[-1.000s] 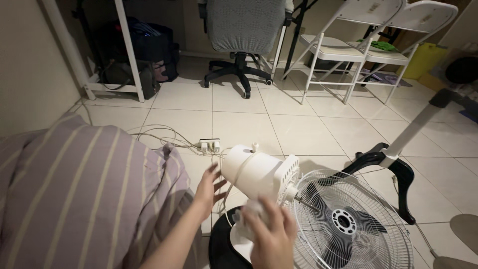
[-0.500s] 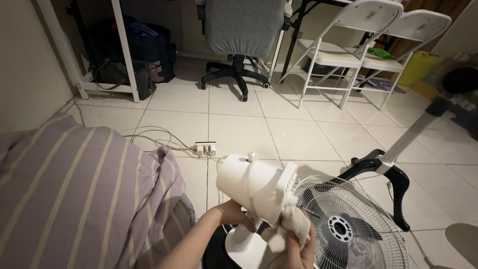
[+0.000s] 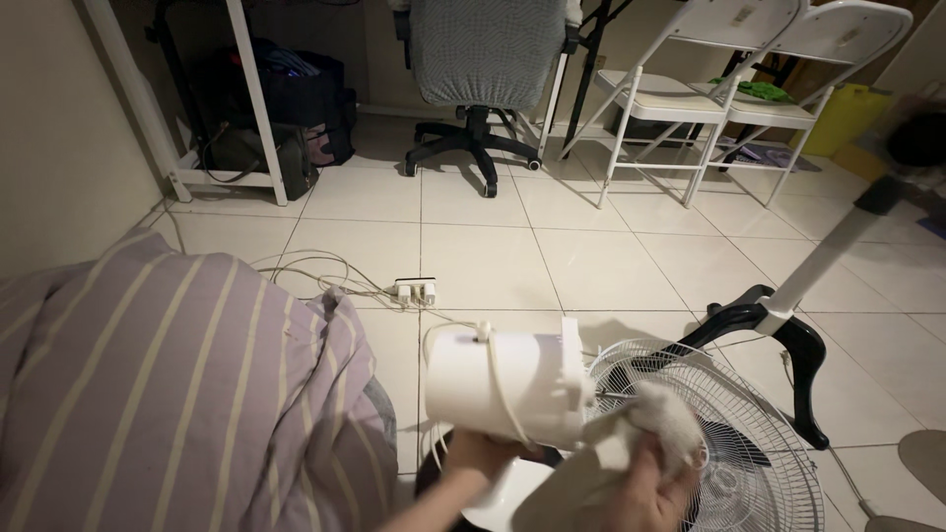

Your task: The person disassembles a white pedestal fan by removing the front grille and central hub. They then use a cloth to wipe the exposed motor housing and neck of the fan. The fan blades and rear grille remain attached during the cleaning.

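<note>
Cloth [image 3: 662, 422] bunched in our right hand [image 3: 645, 493] presses the fan grille [image 3: 729, 443] beside the motor housing [image 3: 503, 386]; our left hand [image 3: 471, 455], seemingly cupped beneath the housing, could slip, tipping it.

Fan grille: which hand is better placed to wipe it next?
The right hand, probably. It already holds the cloth against the wire grille beside the motor housing. The left hand is under the housing, apparently steadying it.
</note>
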